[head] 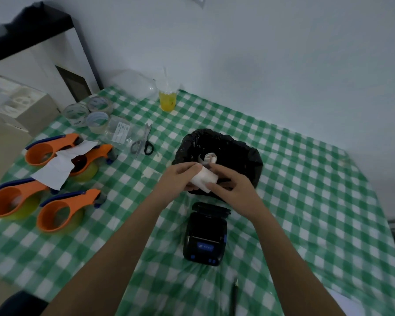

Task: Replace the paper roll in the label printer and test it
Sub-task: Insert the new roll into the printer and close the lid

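A small black label printer [205,236] with blue buttons lies on the green checked tablecloth [306,201], its lid open toward the far side. Just beyond it, over the near rim of a bin lined with a black bag [217,147], both hands hold a white paper roll [204,179]. My left hand [179,179] grips the roll's left end and my right hand [232,185] pinches its right end. A crumpled white paper scrap [209,158] lies inside the bin.
Several orange tape dispensers [62,210] and a white paper sheet [62,163] sit at the left. Tape rolls [87,115], scissors [143,142] and a cup of yellow drink [167,99] stand farther back. A dark pen [234,295] lies near the front edge.
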A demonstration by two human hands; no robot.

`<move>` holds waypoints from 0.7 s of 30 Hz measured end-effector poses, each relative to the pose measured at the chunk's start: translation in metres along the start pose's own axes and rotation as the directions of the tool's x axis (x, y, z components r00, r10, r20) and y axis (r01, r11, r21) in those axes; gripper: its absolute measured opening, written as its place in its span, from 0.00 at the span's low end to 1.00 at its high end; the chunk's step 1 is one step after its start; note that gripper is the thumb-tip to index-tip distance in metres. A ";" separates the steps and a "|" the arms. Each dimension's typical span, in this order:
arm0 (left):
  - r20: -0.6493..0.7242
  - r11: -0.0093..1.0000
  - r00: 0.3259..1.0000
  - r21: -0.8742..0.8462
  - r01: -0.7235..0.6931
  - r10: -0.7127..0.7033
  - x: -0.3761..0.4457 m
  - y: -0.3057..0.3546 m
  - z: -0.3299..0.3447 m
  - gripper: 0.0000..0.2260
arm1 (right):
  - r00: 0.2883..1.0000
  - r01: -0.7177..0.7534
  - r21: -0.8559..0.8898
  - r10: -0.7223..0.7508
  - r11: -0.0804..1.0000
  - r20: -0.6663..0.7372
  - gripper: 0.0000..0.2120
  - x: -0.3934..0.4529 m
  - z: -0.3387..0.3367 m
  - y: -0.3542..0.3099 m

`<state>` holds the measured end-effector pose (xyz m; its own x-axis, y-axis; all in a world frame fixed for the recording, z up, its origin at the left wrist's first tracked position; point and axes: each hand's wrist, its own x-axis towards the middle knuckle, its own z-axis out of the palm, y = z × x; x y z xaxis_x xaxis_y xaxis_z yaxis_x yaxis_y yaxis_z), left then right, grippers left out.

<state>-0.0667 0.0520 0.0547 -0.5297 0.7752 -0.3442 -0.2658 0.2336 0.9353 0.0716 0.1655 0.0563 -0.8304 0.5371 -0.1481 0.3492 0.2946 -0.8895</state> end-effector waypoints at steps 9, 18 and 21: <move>0.299 0.945 0.953 0.320 -0.063 -0.038 -0.042 -0.013 0.024 0.27 | 0.898 -0.285 0.579 0.425 0.764 -0.118 0.17 -0.065 0.024 0.007; 0.387 0.844 0.921 0.476 -0.245 0.049 -0.059 -0.017 0.013 0.25 | 0.993 -0.079 0.111 0.088 0.991 -0.079 0.20 -0.097 0.015 0.006; 0.447 0.829 0.893 0.518 -0.210 -0.054 -0.058 -0.009 0.008 0.27 | 0.970 0.148 -0.448 -0.217 0.882 -0.106 0.17 -0.097 0.010 0.012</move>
<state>-0.0272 0.0093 0.0668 -0.0985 0.9420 -0.3209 0.3080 0.3354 0.8903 0.1518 0.1088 0.0560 -0.8355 0.5412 0.0949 0.3795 0.6932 -0.6127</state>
